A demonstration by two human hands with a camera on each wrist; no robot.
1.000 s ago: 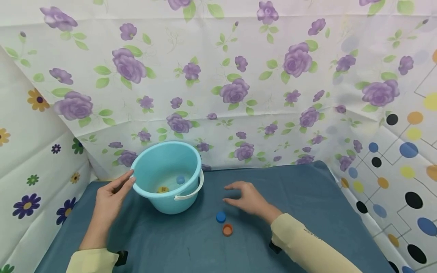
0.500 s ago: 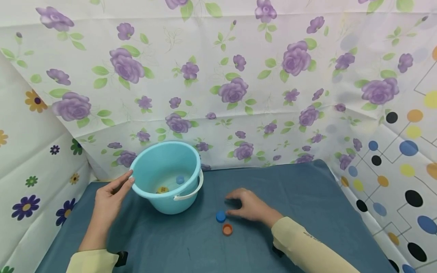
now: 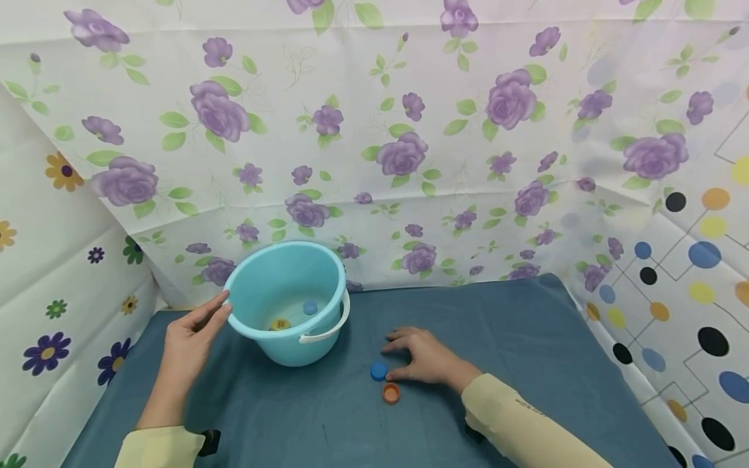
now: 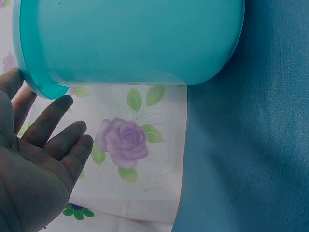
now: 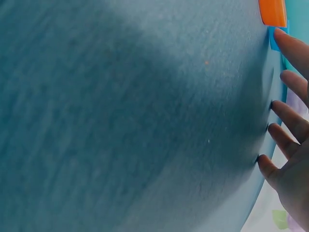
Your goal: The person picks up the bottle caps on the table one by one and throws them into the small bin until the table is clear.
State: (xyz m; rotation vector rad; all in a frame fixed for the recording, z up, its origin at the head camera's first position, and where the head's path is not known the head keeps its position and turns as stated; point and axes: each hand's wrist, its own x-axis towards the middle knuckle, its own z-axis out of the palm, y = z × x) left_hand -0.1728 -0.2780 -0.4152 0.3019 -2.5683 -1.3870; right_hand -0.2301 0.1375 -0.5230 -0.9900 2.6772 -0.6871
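Observation:
A light blue bucket (image 3: 287,279) with a white handle (image 3: 324,330) stands on the cloth, left of centre. My left hand (image 3: 190,341) pinches its left rim between thumb and index finger, the other fingers spread loosely below in the left wrist view. On the cloth to the right lie a blue bottle cap (image 3: 378,371) and an orange bottle cap (image 3: 391,392), the orange one with its hollow side up. My right hand (image 3: 427,357) reaches in from the right with fingers apart; its thumb tip is at the blue cap's edge, and other fingertips rest on the cloth.
Inside the bucket lie a yellow cap (image 3: 280,324) and another blue cap (image 3: 310,307). A dark blue cloth (image 3: 526,338) covers the table. Flowered sheets (image 3: 351,156) hang at the back and left, and a dotted sheet (image 3: 696,312) on the right.
My right hand has come down to the cloth, and its thumb has moved to the blue cap. The left hand and the bucket have kept their place.

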